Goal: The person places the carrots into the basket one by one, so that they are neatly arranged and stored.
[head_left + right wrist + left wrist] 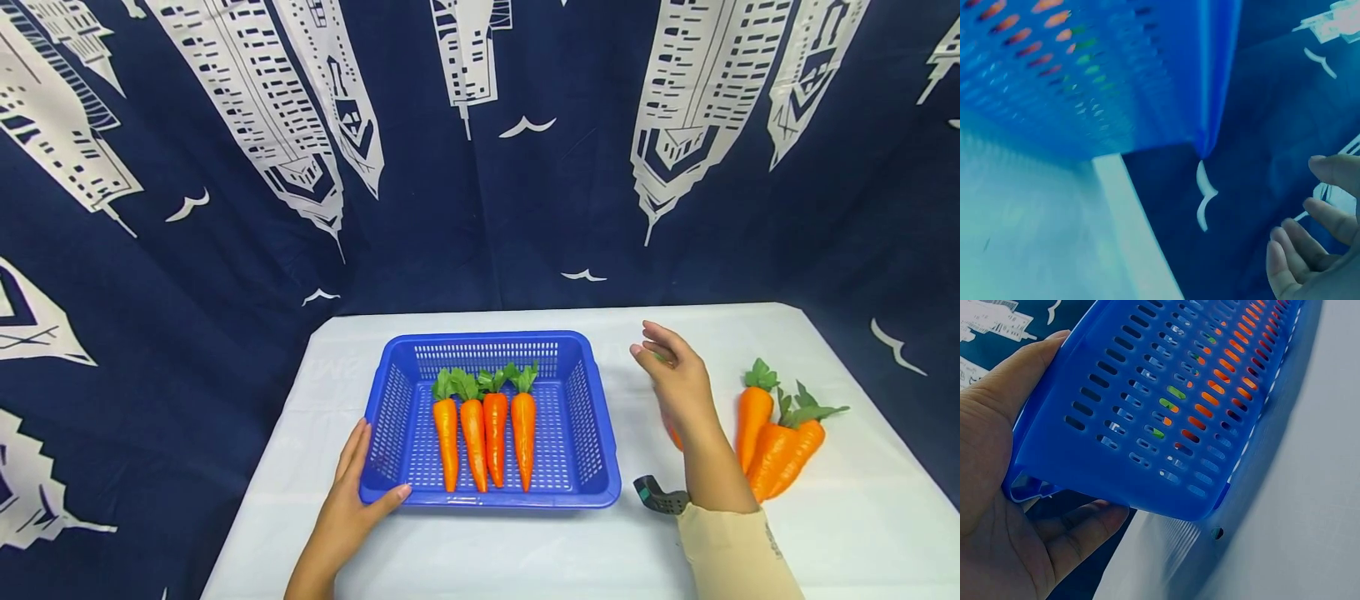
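Note:
Several orange carrots (486, 433) with green tops lie side by side in a blue plastic basket (525, 501). My left hand (347, 497) holds the basket's near left corner, the thumb over the front rim and the fingers along the left side. In the left wrist view, thumb and fingers of that hand (997, 469) sit around the rim. My right hand (681, 385) is raised to the right of the basket, its fingers loosely bent with nothing between them in the right wrist view. Below it another carrot (672, 431) shows, mostly hidden by the hand and wrist.
Three more carrots (772, 450) lie bunched on the white table (525, 554), right of my right forearm. A dark wrist strap (662, 497) juts out from the right wrist. Behind the table hangs a navy cloth (510, 208) printed with white buildings and birds.

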A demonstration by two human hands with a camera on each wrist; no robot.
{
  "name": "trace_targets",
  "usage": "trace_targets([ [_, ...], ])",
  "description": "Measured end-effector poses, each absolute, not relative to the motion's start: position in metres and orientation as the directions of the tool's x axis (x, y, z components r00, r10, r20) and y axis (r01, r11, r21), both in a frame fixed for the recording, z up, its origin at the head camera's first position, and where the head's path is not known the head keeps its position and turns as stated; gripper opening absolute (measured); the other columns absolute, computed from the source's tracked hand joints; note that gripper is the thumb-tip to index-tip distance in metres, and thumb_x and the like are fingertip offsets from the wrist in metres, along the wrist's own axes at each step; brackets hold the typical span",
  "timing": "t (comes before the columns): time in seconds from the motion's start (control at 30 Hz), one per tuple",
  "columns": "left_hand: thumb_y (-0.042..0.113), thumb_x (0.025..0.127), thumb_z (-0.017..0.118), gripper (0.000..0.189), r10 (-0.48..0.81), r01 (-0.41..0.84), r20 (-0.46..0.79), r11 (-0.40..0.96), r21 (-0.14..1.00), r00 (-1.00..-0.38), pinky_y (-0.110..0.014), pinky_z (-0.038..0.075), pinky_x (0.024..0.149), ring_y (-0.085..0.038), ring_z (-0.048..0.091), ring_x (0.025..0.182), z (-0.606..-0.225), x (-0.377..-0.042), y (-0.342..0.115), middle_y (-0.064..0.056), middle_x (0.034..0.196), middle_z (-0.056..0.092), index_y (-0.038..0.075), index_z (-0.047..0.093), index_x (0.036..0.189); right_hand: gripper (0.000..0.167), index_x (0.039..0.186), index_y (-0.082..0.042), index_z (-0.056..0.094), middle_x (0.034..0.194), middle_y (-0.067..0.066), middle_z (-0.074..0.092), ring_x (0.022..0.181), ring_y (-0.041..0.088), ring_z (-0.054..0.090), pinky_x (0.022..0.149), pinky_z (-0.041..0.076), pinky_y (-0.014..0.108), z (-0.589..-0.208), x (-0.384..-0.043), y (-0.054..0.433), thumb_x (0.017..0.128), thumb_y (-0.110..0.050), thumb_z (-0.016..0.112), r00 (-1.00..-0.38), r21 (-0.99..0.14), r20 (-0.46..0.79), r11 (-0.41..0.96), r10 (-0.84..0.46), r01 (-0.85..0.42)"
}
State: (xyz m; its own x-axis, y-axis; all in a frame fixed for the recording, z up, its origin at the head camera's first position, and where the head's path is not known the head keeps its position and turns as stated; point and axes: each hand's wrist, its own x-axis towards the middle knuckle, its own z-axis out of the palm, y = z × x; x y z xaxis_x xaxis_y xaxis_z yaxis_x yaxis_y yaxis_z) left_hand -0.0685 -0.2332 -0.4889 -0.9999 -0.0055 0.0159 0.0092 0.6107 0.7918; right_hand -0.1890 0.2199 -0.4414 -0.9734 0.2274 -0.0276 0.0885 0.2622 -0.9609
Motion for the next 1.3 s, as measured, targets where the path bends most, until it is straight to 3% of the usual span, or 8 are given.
trace_targets([
  [0.2,0.038,0.084,0.082,0.107,-0.009,0.008,0.017,0.606,0.795,-1.000,-0.073,0.016,0.118,-0.039,0.009,0.158,-0.488,-0.069,-0.233,0.005,0.172,0.003,0.021,0.013,0.164,0.066,0.156,-0.026,0.041,0.164,0.009,0.034,0.145,0.037,0.042,0.117,0.041,0.052,-0.457,-0.189,0.233,0.098,-0.048,0.063,-0.943,-0.944,-0.070,0.283,0.326,0.168],
  [0.5,0.038,0.084,0.083,0.107,-0.005,0.012,0.018,0.596,0.803,-1.000,-0.074,0.015,0.118,-0.039,0.008,0.158,-0.490,-0.070,-0.232,0.007,0.172,0.003,0.025,0.013,0.164,0.060,0.155,-0.019,0.043,0.162,0.015,0.033,0.148,0.036,0.037,0.118,0.038,0.053,-0.482,-0.193,0.245,0.100,-0.037,0.060,-0.907,-0.905,-0.041,0.370,0.419,0.211],
  [0.97,0.038,0.084,0.083,0.107,-0.007,0.007,0.015,0.596,0.803,-1.000,-0.074,0.015,0.118,-0.038,0.008,0.158,-0.492,-0.069,-0.233,0.008,0.172,0.002,0.026,0.012,0.164,0.062,0.156,-0.011,0.038,0.158,0.028,0.031,0.147,0.046,0.032,0.123,0.029,0.057,-0.508,-0.201,0.259,0.101,-0.029,0.059,-0.904,-0.878,-0.122,0.381,0.410,0.291],
  [1.3,0.039,0.085,0.082,0.106,-0.006,0.012,0.020,0.608,0.794,-1.000,-0.074,0.015,0.117,-0.040,0.008,0.158,-0.490,-0.068,-0.233,0.007,0.172,0.002,0.024,0.013,0.164,0.063,0.158,-0.016,0.035,0.158,0.030,0.027,0.143,0.049,0.033,0.121,0.028,0.061,-0.521,-0.203,0.264,0.101,-0.023,0.060,-0.902,-0.854,-0.158,0.403,0.401,0.329],
])
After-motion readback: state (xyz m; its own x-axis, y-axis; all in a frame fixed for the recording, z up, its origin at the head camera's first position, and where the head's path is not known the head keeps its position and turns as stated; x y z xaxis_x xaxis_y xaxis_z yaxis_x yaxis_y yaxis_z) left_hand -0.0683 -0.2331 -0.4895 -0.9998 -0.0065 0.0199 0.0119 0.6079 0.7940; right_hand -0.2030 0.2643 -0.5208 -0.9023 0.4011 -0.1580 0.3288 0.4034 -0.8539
